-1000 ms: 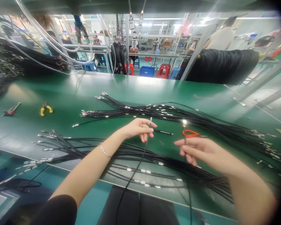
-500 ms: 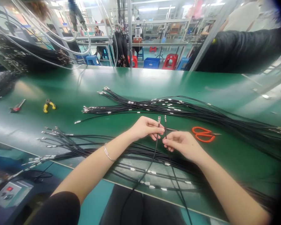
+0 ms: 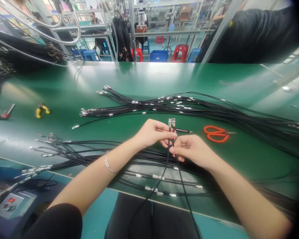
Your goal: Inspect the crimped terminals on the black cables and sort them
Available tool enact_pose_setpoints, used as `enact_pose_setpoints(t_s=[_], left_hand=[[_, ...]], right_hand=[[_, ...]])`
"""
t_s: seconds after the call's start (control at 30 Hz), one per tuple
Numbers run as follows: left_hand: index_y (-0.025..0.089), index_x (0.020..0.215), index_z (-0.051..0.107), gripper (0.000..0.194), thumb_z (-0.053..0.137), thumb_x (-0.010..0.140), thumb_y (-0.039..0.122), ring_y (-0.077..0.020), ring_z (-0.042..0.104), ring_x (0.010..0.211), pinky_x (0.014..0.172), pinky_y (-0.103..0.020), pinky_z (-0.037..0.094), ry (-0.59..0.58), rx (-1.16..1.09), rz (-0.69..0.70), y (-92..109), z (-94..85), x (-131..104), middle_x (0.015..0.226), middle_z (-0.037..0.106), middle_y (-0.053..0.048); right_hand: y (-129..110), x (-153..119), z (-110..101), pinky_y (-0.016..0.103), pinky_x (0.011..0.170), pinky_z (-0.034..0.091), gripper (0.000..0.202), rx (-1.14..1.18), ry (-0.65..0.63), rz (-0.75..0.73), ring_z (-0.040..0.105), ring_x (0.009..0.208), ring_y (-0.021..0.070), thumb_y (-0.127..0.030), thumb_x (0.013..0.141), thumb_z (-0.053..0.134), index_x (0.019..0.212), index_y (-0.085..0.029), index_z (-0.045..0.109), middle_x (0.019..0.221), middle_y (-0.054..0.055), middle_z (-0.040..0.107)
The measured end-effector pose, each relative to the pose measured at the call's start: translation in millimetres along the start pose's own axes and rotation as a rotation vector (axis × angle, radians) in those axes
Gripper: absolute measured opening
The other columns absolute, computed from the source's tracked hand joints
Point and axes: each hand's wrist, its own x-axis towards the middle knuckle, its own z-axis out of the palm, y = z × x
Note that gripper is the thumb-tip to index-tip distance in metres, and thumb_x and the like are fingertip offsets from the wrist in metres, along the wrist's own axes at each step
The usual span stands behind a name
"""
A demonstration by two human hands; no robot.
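Two black cables stand side by side between my hands, their silver connectors upright and close together at the top. My left hand [image 3: 159, 133] pinches the left black cable [image 3: 168, 156] just below its connector, with the thumb reaching across to the other one. Lower down, my right hand [image 3: 186, 148] grips the right black cable [image 3: 181, 179] between thumb and fingers. Both cables hang down past the table's near edge. Behind my fingertips lies a thin dark tool [image 3: 184, 131] with a pointed end.
Black cable bundles lie beyond my hands [image 3: 154, 107] and under my forearms [image 3: 82, 161] on the green table [image 3: 149, 76]. Orange-handled scissors [image 3: 216, 134] rest at the right. Yellow-handled pliers [image 3: 42, 110] and a red-handled tool [image 3: 6, 113] are at the left. People sit in the background.
The right cable has come over beside the left one, and its connector has turned so both now line up. My right hand has shifted slightly left. The whole view has tilted a little downward.
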Motion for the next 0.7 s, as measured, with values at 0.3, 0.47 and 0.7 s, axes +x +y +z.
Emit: enact_pose_setpoints(t_s=[0.3, 0.47, 0.7], left_hand=[[0.006, 0.074, 0.07, 0.029, 0.084, 0.066, 0.029, -0.014, 0.066, 0.055, 0.047, -0.02, 0.056, -0.185, 0.046, -0.107, -4, 20.8, -12, 0.064, 0.068, -0.008], [0.006, 0.082, 0.071, 0.027, 0.084, 0.067, 0.025, -0.0156, 0.067, 0.056, 0.048, -0.022, 0.058, -0.211, 0.049, -0.149, -7, 27.1, -16, 0.066, 0.069, -0.008], [0.011, 0.111, 0.07, 0.041, 0.08, 0.072, 0.02, -0.0168, 0.069, 0.057, 0.047, -0.022, 0.058, -0.221, 0.03, -0.116, -9, 29.2, -18, 0.067, 0.069, -0.005]], right_hand=[[-6, -4, -23, 0.023, 0.041, 0.031, 0.047, 0.037, 0.283, -0.214, 0.043, 0.045, 0.0079, -0.064, 0.07, 0.071, 0.075, -0.017, 0.069, 0.051, -0.002, 0.05], [-10, -7, -20, 0.028, 0.046, 0.016, 0.05, 0.011, 0.31, -0.239, 0.026, 0.046, 0.0075, -0.061, 0.065, 0.078, 0.051, -0.019, 0.055, 0.046, -0.003, 0.033], [-11, -7, -19, 0.029, 0.049, 0.021, 0.053, -0.062, 0.332, -0.207, 0.033, 0.05, 0.0093, -0.062, 0.067, 0.076, 0.049, -0.02, 0.049, 0.051, 0.0, 0.043]])
